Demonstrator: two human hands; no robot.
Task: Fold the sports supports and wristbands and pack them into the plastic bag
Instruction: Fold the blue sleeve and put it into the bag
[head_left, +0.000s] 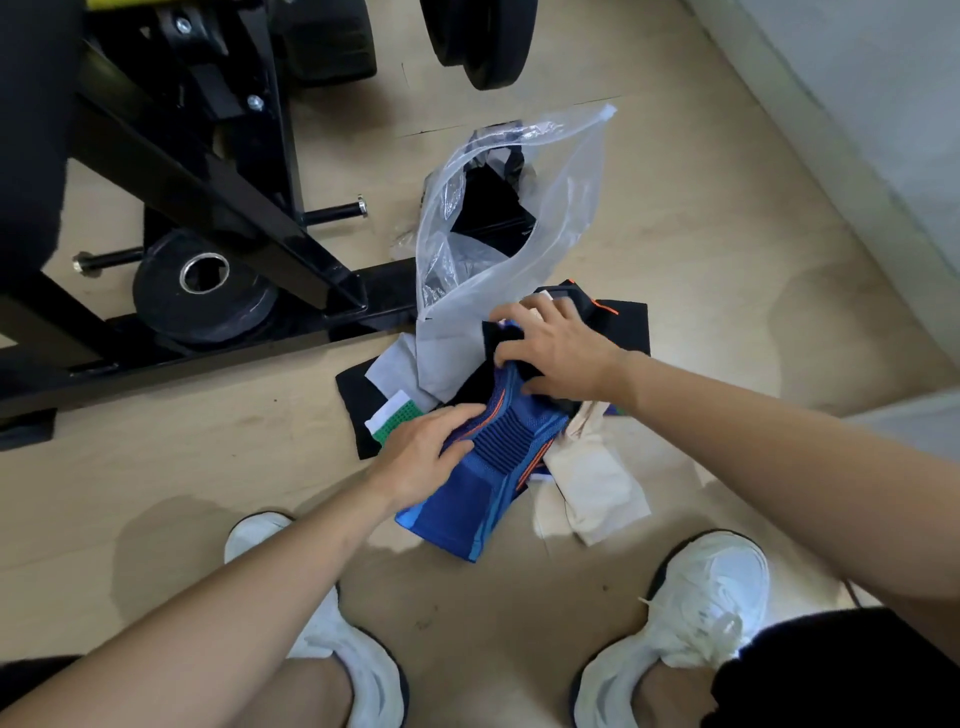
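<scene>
A blue knit support (470, 491) with orange stripes lies on the wooden floor on top of a pile of black, beige and white-green supports. My left hand (426, 457) rests on its left edge with fingers spread over the fabric. My right hand (558, 345) grips the far end of the blue support together with a black piece. A clear plastic bag (524, 208) stands open just behind the pile, with black items showing inside.
A black gym machine frame (218, 171) and a weight plate (205, 296) stand at the left. More black plates (478, 41) are at the top. A beige support (597, 478) lies to the right of the blue one. My white shoes (696, 613) are near the bottom edge.
</scene>
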